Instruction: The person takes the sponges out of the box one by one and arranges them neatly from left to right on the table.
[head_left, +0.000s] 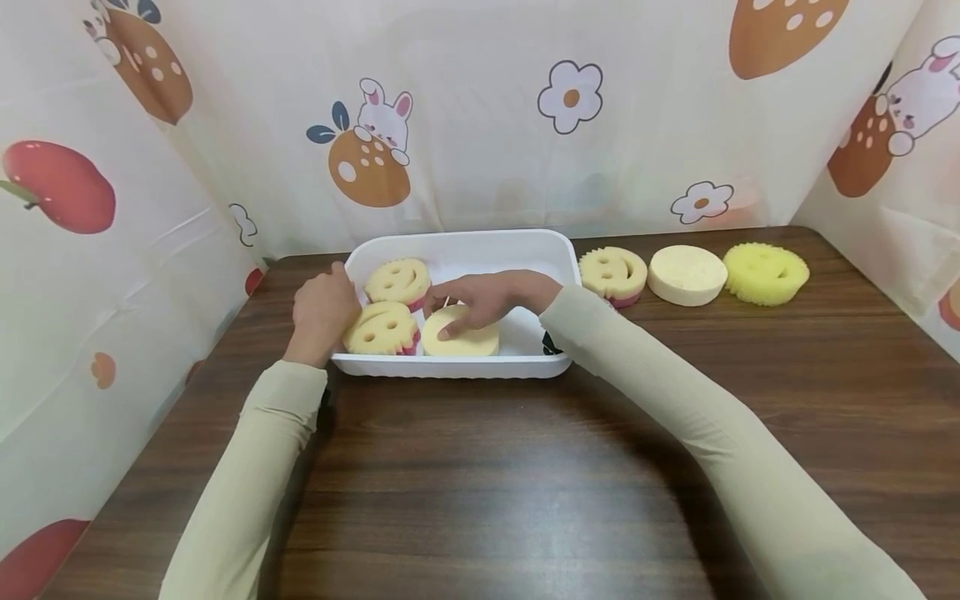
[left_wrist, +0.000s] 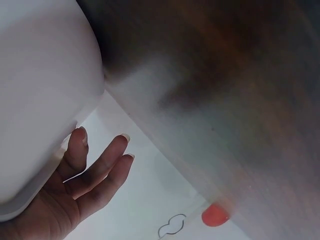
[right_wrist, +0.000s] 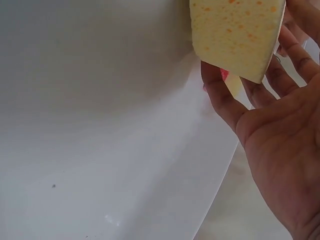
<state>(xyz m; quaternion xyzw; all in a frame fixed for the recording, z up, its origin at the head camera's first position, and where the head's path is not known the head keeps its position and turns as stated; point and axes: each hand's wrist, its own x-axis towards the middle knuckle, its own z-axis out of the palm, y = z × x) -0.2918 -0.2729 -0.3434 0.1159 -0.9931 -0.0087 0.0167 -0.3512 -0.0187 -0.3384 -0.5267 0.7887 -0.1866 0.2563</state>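
Note:
A white tray (head_left: 450, 365) stands on the table, and my left hand (head_left: 324, 310) grips its left rim. In the left wrist view the fingers of that left hand (left_wrist: 82, 187) are bent along the tray's outer wall (left_wrist: 45, 100); its thumb is hidden. Inside the tray my right hand (head_left: 480, 298) holds a round, plain cream sponge (head_left: 472, 342) near the front wall. The right wrist view shows this sponge (right_wrist: 235, 37) between the thumb and fingers of the right hand (right_wrist: 285, 115). Left of it lie two smiley-face sponges (head_left: 397, 282), cream with pink undersides.
Right of the tray, a cream smiley sponge (head_left: 613, 273), a round plain sponge (head_left: 687, 275) and a yellow smiley sponge (head_left: 765, 273) stand in a row on the brown wooden table (head_left: 465, 467). A patterned curtain (head_left: 480, 150) borders the back and sides.

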